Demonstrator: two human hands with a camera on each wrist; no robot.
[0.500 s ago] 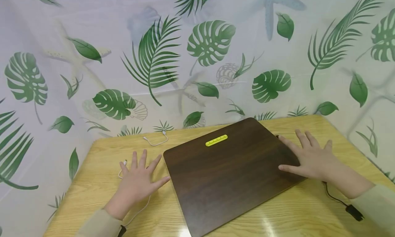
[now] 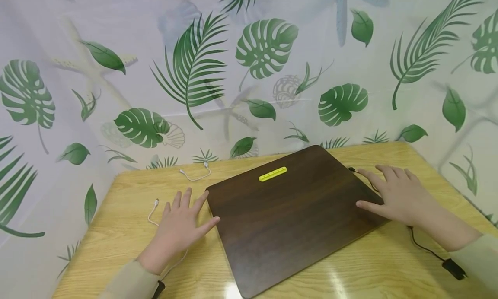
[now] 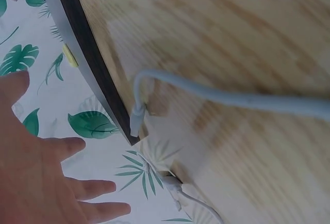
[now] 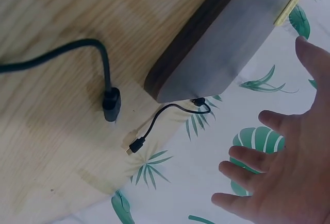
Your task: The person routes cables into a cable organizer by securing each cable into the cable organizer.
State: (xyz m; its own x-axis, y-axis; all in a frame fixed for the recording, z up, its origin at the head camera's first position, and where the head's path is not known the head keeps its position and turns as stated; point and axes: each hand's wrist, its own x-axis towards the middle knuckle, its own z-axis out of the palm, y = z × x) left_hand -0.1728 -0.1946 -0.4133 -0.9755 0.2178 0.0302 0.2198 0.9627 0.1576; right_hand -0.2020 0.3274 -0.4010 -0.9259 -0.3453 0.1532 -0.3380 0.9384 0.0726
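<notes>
A dark brown wooden board [image 2: 299, 221] lies at an angle on the table, with a yellow slotted strip [image 2: 272, 174] near its far edge. At the board's left edge is my left hand [image 2: 177, 227], fingers straight and spread, thumb tip overlapping the edge in the head view. Over the right edge reaches my right hand [image 2: 402, 199], its thumb extended above the dark surface and its fingers loosely spread. Both palms hold nothing. A short black cable [image 4: 170, 106] lies beside the board, partly hidden behind the right hand in the head view.
Behind the left hand, a short white cable [image 2: 194, 179] lies on the light wood table [image 2: 128, 195]. Another white cable [image 2: 151, 217] passes under that hand. A black cable [image 2: 424, 248] runs below the right wrist. A leaf-patterned cloth [image 2: 288, 117] hangs along the table's back edge.
Both hands have shifted slightly to the right in the head view. The right hand's fingers are less spread and more relaxed. The board and yellow strip keep their places on the table.
</notes>
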